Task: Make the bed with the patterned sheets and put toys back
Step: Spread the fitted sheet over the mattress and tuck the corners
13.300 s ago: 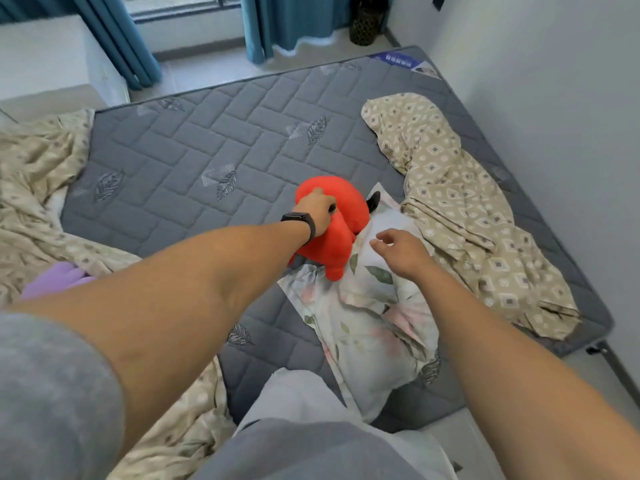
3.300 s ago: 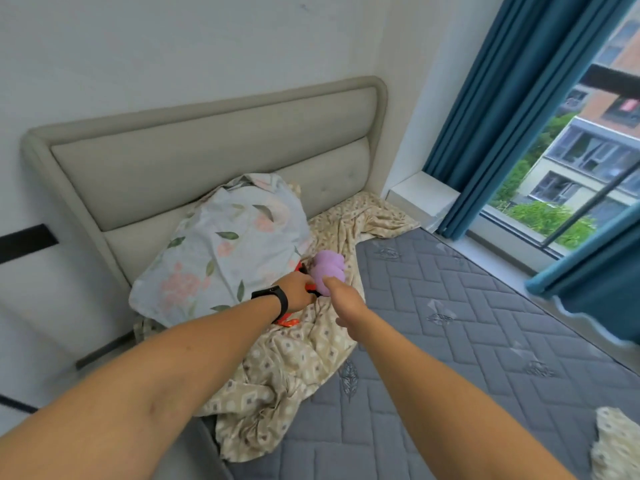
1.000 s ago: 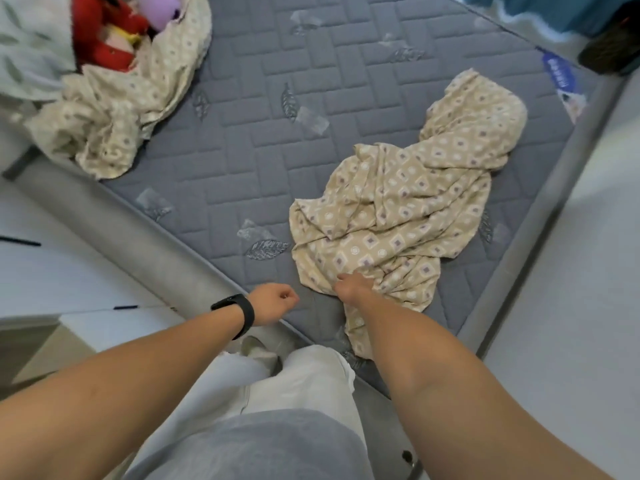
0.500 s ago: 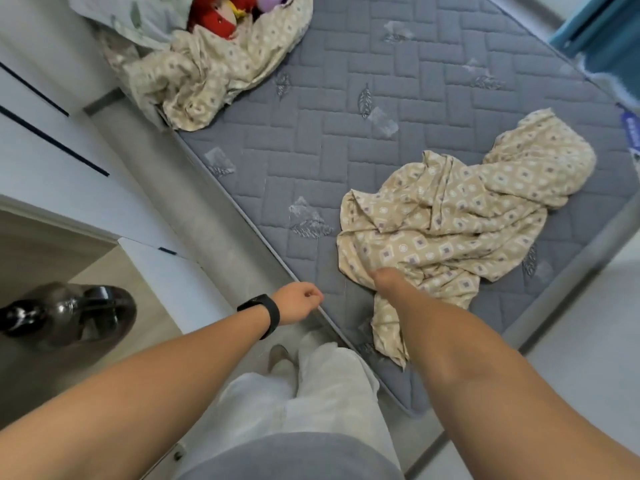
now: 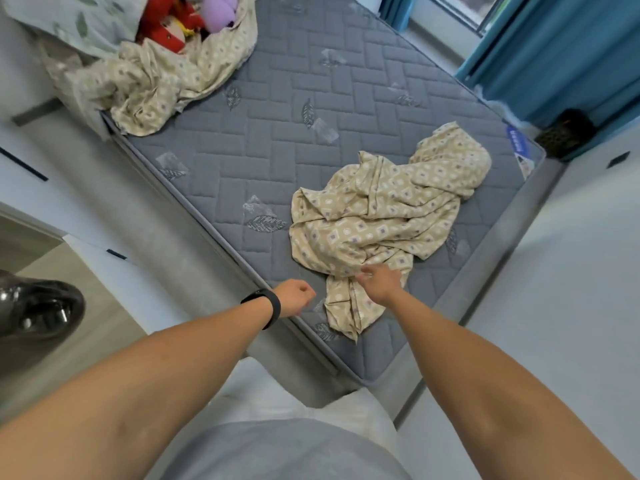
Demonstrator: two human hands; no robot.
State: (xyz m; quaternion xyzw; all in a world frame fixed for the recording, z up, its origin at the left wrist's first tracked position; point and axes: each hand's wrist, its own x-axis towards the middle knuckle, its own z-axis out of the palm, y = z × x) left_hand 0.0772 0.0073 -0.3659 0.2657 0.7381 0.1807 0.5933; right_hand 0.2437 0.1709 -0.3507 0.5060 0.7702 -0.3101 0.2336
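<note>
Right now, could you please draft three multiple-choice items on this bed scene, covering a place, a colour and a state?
1. Where do the toys lie?
A. at the head of the mattress, beside the pillow
B. on the floor
C. on the windowsill

2. What colour are the curtains?
A. red
B. blue
C. yellow

3. How is the mattress?
A. fully sheeted
B. mostly bare
C. stood on end

Key:
1 A: the red toy and purple toy sit by the floral pillow.
2 B: the curtains are blue.
3 B: grey mattress shows around the crumpled sheet.

grey mattress (image 5: 277, 140), crumpled patterned sheets (image 5: 381, 216)
</note>
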